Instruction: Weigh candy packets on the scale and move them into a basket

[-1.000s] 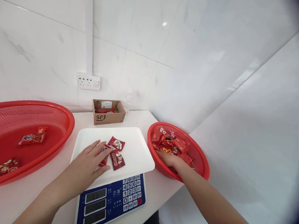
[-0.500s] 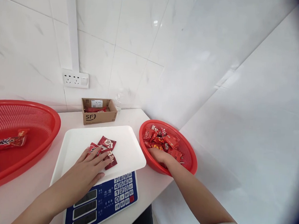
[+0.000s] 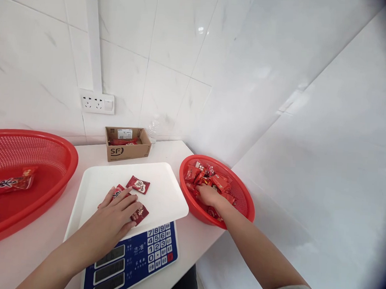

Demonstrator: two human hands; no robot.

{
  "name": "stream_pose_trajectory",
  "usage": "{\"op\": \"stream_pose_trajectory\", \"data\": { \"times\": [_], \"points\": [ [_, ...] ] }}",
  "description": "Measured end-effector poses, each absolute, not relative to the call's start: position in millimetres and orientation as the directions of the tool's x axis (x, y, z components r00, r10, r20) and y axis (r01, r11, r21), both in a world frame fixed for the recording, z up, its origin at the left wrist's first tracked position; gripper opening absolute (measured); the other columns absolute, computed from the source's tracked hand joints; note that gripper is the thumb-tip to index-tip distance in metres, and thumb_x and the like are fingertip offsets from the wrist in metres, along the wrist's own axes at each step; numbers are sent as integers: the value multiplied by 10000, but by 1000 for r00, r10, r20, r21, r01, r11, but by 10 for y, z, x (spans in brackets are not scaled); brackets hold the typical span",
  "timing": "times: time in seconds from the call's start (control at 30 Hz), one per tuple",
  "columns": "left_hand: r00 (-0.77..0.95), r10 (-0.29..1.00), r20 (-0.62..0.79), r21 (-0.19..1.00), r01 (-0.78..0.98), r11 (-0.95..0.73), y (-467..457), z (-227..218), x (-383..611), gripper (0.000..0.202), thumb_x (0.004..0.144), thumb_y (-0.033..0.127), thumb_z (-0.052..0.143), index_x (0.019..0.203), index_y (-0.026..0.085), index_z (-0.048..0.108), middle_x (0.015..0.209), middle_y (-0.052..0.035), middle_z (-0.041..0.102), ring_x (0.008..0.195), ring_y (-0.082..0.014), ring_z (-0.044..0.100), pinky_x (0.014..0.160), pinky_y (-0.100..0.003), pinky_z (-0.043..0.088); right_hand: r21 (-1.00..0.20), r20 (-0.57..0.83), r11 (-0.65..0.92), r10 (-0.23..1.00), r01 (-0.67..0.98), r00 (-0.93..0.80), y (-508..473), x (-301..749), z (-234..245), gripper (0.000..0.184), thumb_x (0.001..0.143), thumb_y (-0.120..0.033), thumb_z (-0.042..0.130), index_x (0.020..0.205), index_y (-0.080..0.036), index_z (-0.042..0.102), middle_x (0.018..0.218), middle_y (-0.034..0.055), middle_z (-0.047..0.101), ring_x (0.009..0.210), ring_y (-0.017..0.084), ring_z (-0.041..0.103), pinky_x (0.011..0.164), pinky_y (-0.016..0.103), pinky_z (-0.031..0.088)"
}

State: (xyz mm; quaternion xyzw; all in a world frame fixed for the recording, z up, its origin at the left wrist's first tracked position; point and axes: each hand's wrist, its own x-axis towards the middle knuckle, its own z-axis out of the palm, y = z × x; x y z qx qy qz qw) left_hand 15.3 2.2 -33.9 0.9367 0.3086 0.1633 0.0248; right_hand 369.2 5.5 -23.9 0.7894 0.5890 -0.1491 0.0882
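Observation:
My left hand (image 3: 116, 214) lies palm down over small red snack packets on the white tray (image 3: 97, 180) of a scale, its fingers stretched out and touching them. One dark red packet (image 3: 140, 214) shows beside its fingertips, and another packet (image 3: 138, 184) lies apart just beyond them. My right hand (image 3: 209, 196) reaches into a round red plastic basket (image 3: 246, 203) on the right, among several shiny red packets (image 3: 221, 182). Its fingertips are hidden down in the pile, so I cannot see whether they hold a packet.
The scale's blue keypad panel (image 3: 138, 256) faces me below the tray. A larger red basket (image 3: 71, 155) with a few packets stands at the left. Behind the tray sits a small cardboard box (image 3: 129, 152) with red packets inside. White walls enclose the back and right.
My right hand has shifted a little farther into the basket, toward the middle of the pile. My left hand has slid slightly left with a packet, which now lies farther from the one beyond.

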Motion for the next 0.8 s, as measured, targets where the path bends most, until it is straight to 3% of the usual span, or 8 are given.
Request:
{"op": "stream_pose_trajectory", "data": {
  "times": [0.13,0.27,0.33,0.43,0.6,0.7,0.8],
  "points": [
    [726,628,280,182,602,-777,44,-344,139,311,850,328,515,1147,270,586,1131,-67,611,1164,-281,496,1048,-541,285,-6,-287,-301,914,954,287,111,3730,-258,261,898,-343,524,1075,-159,577,1054,59,606,892,169,599,790,374,501],
    [729,626,277,189,598,-779,50,-359,139,252,857,334,512,1085,264,594,1212,-63,589,1267,-298,401,1061,-552,247,10,-185,-336,925,942,332,163,3857,-226,286,909,-347,498,1120,-162,550,1136,76,569,972,192,572,821,397,486],
    [723,635,272,207,601,-772,41,-357,150,235,856,311,513,1066,237,587,1205,-74,602,1307,-300,352,1071,-554,220,15,-198,-330,924,944,326,176,3914,-226,273,898,-337,520,1107,-166,561,1160,76,558,995,198,562,830,402,484],
    [713,649,267,268,591,-760,17,-312,177,159,841,257,515,979,219,582,1099,-72,644,1260,-286,413,1071,-543,220,13,-271,-317,912,948,309,180,3964,-254,257,884,-323,549,1085,-165,577,1133,69,576,948,183,582,807,380,498],
    [678,667,309,433,524,-733,-6,-136,189,155,845,197,433,873,216,584,928,-62,643,917,-240,580,825,-397,471,3,-267,-353,901,935,341,172,3972,-297,261,892,-336,538,1083,-162,578,1080,63,599,906,171,597,785,368,507],
    [626,707,328,537,493,-685,-13,-18,137,221,900,290,392,923,239,606,946,-53,634,880,-212,595,752,-313,491,-40,-195,-389,906,920,375,174,3978,-268,249,896,-356,525,1032,-160,593,1028,52,616,882,164,600,784,364,497],
    [467,810,356,644,505,-574,-27,70,44,218,883,400,444,955,263,598,960,-23,635,848,-192,610,674,-252,491,-115,-82,-414,910,903,407,169,3965,-174,210,904,-304,488,966,-141,606,966,81,645,881,188,603,772,339,462]
  ]
}}
